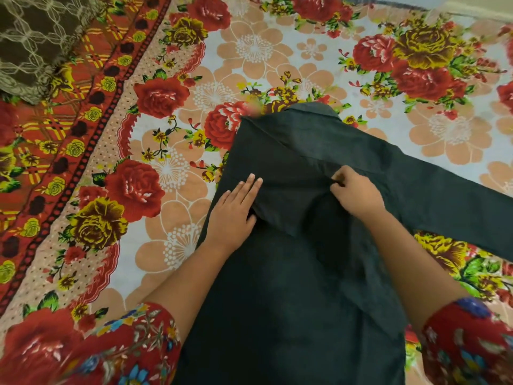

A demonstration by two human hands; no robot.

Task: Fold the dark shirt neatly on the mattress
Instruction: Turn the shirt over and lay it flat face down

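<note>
From my seat I saw the dark shirt point(299, 273) lying back-up on the flowered sheet point(177, 151), matte and soft, collar point(311, 108) pointing away. 1 sleeve point(449, 198) stretched out flat to the right; the other was folded across the back. My left hand point(234, 209) pressed flat, fingers straight and close together. My right hand point(358, 194) pinched a ridge of cloth.

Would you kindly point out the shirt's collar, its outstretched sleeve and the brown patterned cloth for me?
collar point(311, 109), head view, on its far folded edge.
sleeve point(455, 198), head view, midway along it, right of the hands.
brown cloth point(33, 40), head view, on its patterned middle, top left corner.
</note>
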